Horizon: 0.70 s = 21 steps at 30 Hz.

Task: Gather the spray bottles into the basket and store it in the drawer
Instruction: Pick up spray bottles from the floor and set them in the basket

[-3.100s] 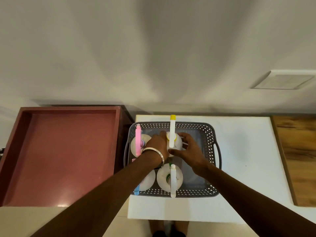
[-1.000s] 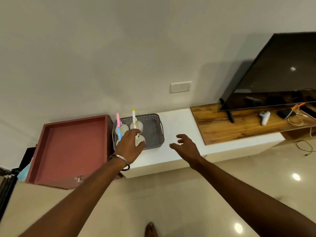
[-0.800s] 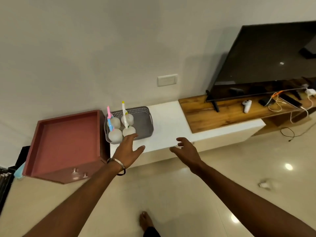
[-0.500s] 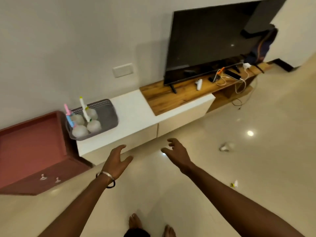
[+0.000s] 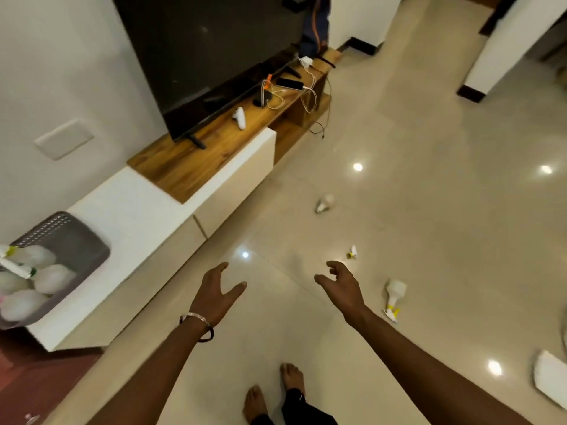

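Observation:
The grey perforated basket (image 5: 80, 245) stands on the white cabinet top (image 5: 135, 204) at the far left, with several white spray bottles (image 5: 50, 279) upright inside. On the tiled floor lie a white bottle with a yellow sprayer (image 5: 394, 294), another white bottle (image 5: 324, 203) farther off, and a small yellow-and-white sprayer part (image 5: 352, 252). My left hand (image 5: 214, 294) and my right hand (image 5: 343, 288) hover over the floor, both empty with fingers spread. The yellow-sprayer bottle lies just right of my right hand.
The red drawer (image 5: 27, 375) shows at the bottom left corner. A television (image 5: 208, 53) stands on the wooden shelf (image 5: 214, 145) with cables and a white controller (image 5: 240, 117). A white object (image 5: 550, 381) lies at the right edge. My bare feet (image 5: 276, 391) are below.
My view has swung right, away from the basket toward the floor. Both hands left the basket and now hang empty over the tiles; the floor bottles have come into view.

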Tool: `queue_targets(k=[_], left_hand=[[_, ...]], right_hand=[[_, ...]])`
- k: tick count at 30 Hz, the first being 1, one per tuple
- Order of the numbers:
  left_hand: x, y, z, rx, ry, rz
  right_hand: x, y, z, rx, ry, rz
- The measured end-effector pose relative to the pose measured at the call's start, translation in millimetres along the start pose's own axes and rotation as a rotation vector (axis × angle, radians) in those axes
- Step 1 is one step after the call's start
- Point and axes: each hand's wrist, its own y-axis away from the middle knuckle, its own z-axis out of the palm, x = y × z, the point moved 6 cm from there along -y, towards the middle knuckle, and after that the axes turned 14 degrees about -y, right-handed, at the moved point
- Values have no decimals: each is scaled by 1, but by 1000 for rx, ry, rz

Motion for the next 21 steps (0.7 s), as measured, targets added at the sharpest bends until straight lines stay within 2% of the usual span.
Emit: queue_targets(k=[6,10,12,17,21], left_hand=[[53,-19,46,-126,-70,125],[66,-23,51,-120,-49,133],[135,-23,132,-262,-145,231],[145,-19,147,-292,-148,224],[206,-29,201,-335,-201,273]], right_hand=[[41,6,-49,137,-93,64],[39,8,-51,158,-155,57],[91,9,-132,268,-260,166],[100,15,-139,283,-284,167],[121,-11,-203,325,-331,197]])
